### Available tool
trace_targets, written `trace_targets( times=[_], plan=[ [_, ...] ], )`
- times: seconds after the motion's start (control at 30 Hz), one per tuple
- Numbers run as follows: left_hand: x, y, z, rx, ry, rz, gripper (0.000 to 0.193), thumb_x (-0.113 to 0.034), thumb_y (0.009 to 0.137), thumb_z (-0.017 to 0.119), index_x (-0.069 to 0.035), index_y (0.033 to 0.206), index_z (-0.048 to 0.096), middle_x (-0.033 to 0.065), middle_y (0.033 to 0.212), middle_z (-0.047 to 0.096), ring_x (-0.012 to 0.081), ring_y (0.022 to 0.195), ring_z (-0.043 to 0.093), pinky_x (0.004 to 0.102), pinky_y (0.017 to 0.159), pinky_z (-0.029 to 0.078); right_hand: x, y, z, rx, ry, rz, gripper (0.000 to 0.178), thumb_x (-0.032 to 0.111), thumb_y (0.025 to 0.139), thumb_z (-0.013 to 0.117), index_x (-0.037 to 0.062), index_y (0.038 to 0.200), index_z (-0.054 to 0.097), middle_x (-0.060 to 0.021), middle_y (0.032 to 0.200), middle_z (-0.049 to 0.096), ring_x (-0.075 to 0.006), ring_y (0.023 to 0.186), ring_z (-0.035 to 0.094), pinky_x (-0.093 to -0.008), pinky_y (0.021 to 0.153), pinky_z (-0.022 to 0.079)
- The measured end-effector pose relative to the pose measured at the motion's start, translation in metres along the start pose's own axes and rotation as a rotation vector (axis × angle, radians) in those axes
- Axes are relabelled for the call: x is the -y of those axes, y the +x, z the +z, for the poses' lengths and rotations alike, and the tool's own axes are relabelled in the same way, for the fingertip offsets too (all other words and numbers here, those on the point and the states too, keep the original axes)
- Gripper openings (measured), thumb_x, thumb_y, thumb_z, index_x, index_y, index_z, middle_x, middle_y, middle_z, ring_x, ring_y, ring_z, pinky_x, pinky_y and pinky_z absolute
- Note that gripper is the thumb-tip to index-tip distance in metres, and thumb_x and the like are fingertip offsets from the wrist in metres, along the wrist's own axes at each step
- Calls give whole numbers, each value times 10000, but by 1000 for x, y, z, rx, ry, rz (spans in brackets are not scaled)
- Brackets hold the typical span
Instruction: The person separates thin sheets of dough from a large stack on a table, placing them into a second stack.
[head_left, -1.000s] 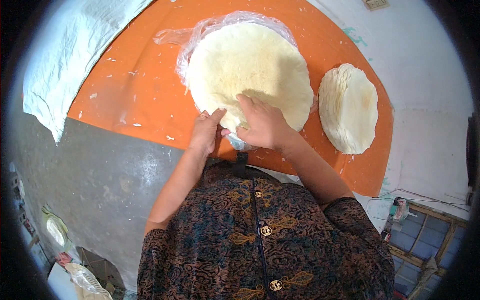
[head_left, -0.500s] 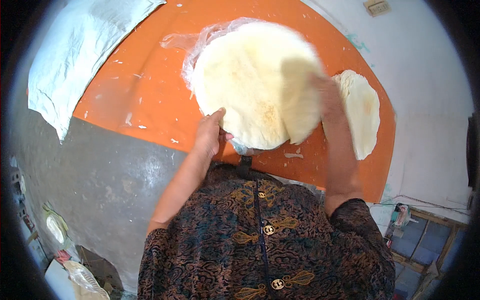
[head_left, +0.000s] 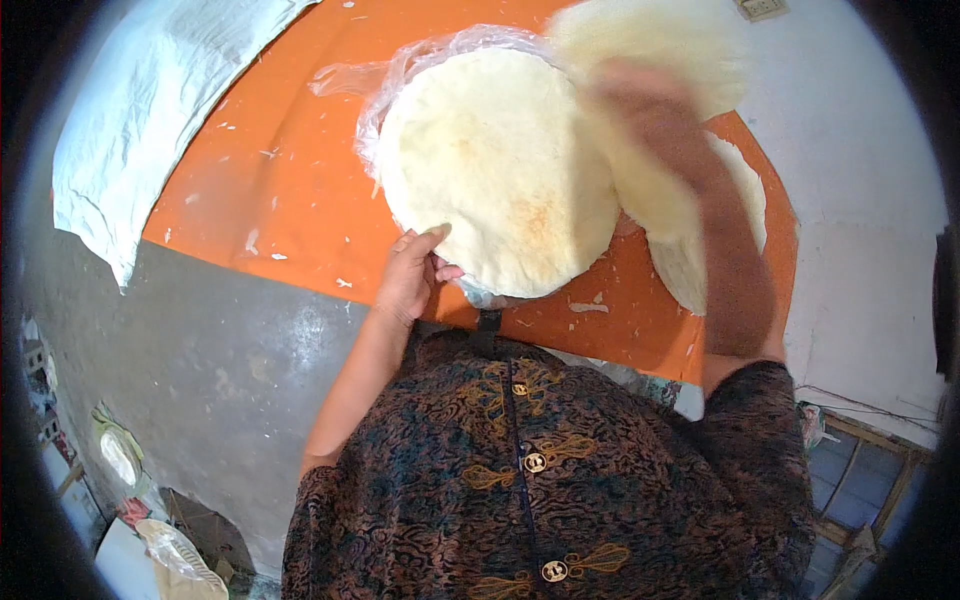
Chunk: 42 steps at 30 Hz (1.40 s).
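Observation:
A pale round flatbread [head_left: 490, 170], lightly browned in spots, lies on clear plastic wrap [head_left: 380, 85] on the orange table. My left hand [head_left: 412, 270] pinches its near-left edge, thumb on top and fingers beneath. Up at the right, my right hand [head_left: 650, 105], smeared by motion, carries a thin second flatbread [head_left: 660, 40] that spreads out around it, blurred as well. Partly behind my right forearm sits another pale flatbread [head_left: 680, 265] near the table's right side. My right fingertips are not distinct.
White scraps dot the orange tabletop [head_left: 270, 200]. A pale cloth [head_left: 130, 140] covers the far-left corner. Grey floor [head_left: 240, 350] lies to the left, with a dish-like item [head_left: 118, 455] low at that side. A white wall [head_left: 850, 180] borders the table at right.
My right hand has moved up and to the right, taking a thin flatbread off the top of the round one. My left hand stays at the near-left edge.

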<state>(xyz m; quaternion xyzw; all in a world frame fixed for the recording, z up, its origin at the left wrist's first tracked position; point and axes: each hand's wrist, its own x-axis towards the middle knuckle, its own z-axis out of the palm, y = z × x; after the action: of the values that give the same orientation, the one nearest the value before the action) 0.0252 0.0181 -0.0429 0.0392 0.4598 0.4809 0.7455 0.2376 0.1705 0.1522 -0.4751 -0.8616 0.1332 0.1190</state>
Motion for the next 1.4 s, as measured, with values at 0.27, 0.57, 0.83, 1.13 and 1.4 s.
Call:
trace_targets(
  times=[0.27,0.57,0.83,1.13,1.4],
  plan=[
    [3,2,-17,401,-296,9,144,-5,845,492,-2,975,553,53,715,580,142,667,612,405,818,563,37,-46,161,158,-54,-40,104,137,837,567,45,828,615,-131,783,611,-317,750,595,-421,675,476],
    [0,7,-8,415,-132,77,176,-95,894,549,0,1041,532,81,944,610,161,794,626,340,793,572,51,-55,131,216,259,56,192,214,827,570,25,796,560,-194,794,594,-381,764,586,-464,696,458],
    [-6,2,-1,363,-49,92,175,-133,888,601,-6,993,541,88,909,622,170,818,639,324,753,579,40,-62,125,288,340,-21,389,347,743,683,40,967,603,-193,931,611,-355,896,596,-411,774,474],
    [-5,2,4,298,-18,76,169,-86,875,606,-7,1013,547,96,952,644,161,765,648,277,684,573,48,-60,121,411,402,39,361,139,800,624,-1,1127,562,-189,1011,619,-279,876,633,-346,781,489],
    [-2,6,15,-47,151,20,183,-113,850,611,-24,930,472,73,783,553,121,571,527,260,486,493,59,-59,156,223,28,158,127,146,823,590,21,811,612,-159,777,619,-299,778,629,-414,679,499]
  ],
)
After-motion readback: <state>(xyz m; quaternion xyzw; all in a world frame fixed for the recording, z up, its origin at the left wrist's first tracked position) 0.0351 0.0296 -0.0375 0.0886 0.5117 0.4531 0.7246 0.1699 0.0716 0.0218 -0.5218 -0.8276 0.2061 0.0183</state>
